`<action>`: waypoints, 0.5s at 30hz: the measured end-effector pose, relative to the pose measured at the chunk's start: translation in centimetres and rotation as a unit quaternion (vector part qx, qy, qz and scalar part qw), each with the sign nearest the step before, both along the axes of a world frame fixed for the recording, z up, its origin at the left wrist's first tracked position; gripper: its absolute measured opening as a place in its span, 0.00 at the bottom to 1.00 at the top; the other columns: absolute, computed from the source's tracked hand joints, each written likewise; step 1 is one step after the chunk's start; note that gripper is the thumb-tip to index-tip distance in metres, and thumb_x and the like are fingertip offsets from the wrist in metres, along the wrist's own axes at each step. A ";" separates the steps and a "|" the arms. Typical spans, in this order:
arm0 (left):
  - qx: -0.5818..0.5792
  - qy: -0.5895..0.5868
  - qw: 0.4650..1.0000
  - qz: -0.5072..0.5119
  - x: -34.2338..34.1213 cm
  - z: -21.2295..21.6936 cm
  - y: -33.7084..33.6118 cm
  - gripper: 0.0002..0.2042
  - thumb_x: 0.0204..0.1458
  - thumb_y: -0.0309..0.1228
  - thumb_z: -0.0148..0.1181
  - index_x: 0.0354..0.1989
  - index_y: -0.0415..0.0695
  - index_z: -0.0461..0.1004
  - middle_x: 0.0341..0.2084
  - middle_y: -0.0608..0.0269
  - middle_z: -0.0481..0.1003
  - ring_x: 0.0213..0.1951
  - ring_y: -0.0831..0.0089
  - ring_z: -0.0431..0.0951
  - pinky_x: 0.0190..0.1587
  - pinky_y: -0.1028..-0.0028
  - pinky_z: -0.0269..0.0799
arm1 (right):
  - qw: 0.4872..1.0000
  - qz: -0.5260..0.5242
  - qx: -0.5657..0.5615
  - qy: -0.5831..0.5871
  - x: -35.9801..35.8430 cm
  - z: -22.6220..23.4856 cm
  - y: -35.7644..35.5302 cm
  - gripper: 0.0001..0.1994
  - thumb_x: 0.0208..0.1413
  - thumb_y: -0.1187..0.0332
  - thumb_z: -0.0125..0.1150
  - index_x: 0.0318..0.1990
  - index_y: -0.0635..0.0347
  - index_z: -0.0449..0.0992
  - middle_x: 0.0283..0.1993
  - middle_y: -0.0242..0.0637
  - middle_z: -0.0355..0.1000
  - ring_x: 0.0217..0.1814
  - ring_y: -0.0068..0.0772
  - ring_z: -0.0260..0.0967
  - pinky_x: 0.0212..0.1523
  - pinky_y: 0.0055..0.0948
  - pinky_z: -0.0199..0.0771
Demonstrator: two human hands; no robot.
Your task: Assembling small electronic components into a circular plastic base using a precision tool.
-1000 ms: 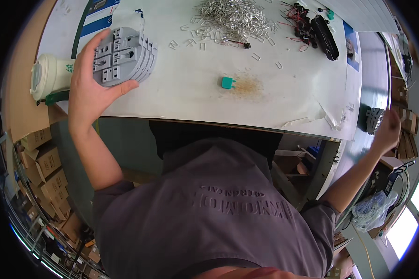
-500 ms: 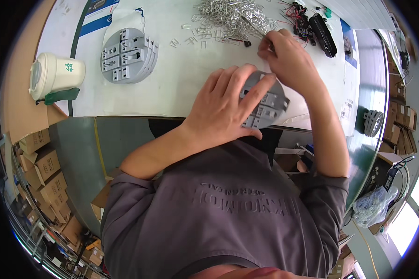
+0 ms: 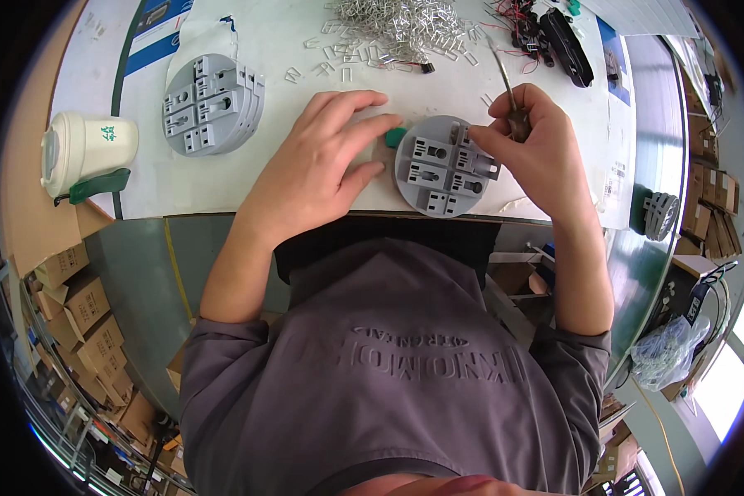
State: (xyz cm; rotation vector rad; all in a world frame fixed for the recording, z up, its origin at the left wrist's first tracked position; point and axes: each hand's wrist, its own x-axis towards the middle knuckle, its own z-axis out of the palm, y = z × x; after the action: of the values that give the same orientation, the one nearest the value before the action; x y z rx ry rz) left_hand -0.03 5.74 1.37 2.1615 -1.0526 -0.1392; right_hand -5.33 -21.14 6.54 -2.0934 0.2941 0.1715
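Note:
A round grey plastic part [image 3: 457, 154] with raised slotted blocks lies face up near the table's front edge. My right hand [image 3: 541, 145] is closed around a slim metal-shafted tool [image 3: 507, 78] with a dark handle, its shaft pointing away from me. The thumb of that hand overlaps the part's right edge; whether it presses on it I cannot tell. Left of the part, my left hand [image 3: 318, 165] hovers with fingers apart, holding nothing. A small green piece [image 3: 395, 137] sits between its fingertips and the part.
Farther back lies a heap of U-shaped metal clips [image 3: 405, 33], several scattered around it. Black-and-red wires [image 3: 529, 33] and a black case [image 3: 566, 50] are at the far right. Stacked grey round parts [image 3: 211, 107] and a cream cup [image 3: 91, 153] stand at left.
My left hand let go of the grey part and moved left, uncovering it on the table. My right hand drew the tool back from the clip heap toward the part.

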 end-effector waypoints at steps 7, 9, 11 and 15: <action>0.001 -0.062 0.995 0.073 -0.9 -0.2 -0.8 0.22 0.52 0.20 0.68 0.57 0.40 0.76 0.58 0.58 0.76 0.57 0.58 0.74 0.62 0.63 0.72 | 0.999 -0.037 0.008 0.009 0.5 -0.8 0.4 0.11 0.58 0.75 0.71 0.45 0.64 0.74 0.28 0.28 0.70 0.27 0.15 0.62 0.30 0.17 0.65; 0.000 -0.082 0.993 0.090 -1.4 -0.2 -1.2 0.20 0.53 0.20 0.68 0.56 0.40 0.75 0.56 0.58 0.77 0.55 0.58 0.75 0.61 0.63 0.73 | 0.999 -0.045 0.005 0.008 0.6 -0.9 0.5 0.12 0.58 0.75 0.71 0.46 0.64 0.74 0.28 0.28 0.70 0.27 0.15 0.63 0.30 0.17 0.66; -0.085 -0.062 0.990 0.096 -2.0 -0.1 -1.6 0.20 0.53 0.20 0.67 0.55 0.39 0.74 0.57 0.58 0.78 0.55 0.59 0.76 0.59 0.63 0.74 | 0.999 -0.052 0.004 0.006 0.6 -1.1 0.6 0.13 0.58 0.75 0.71 0.46 0.64 0.74 0.28 0.28 0.70 0.27 0.15 0.63 0.30 0.17 0.66; -0.155 -0.041 0.984 0.082 -3.5 -0.3 -2.7 0.20 0.52 0.19 0.67 0.54 0.39 0.73 0.58 0.58 0.79 0.54 0.59 0.77 0.56 0.64 0.76 | 0.998 -0.054 -0.014 0.001 1.0 -1.2 0.9 0.14 0.57 0.75 0.72 0.47 0.64 0.74 0.28 0.28 0.70 0.27 0.16 0.63 0.30 0.17 0.65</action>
State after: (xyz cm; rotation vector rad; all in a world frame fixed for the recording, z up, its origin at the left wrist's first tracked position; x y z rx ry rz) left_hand -3.52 3.04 1.12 1.9700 -0.8710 0.1813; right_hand -4.32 -20.24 5.37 -2.0998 0.4109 0.1059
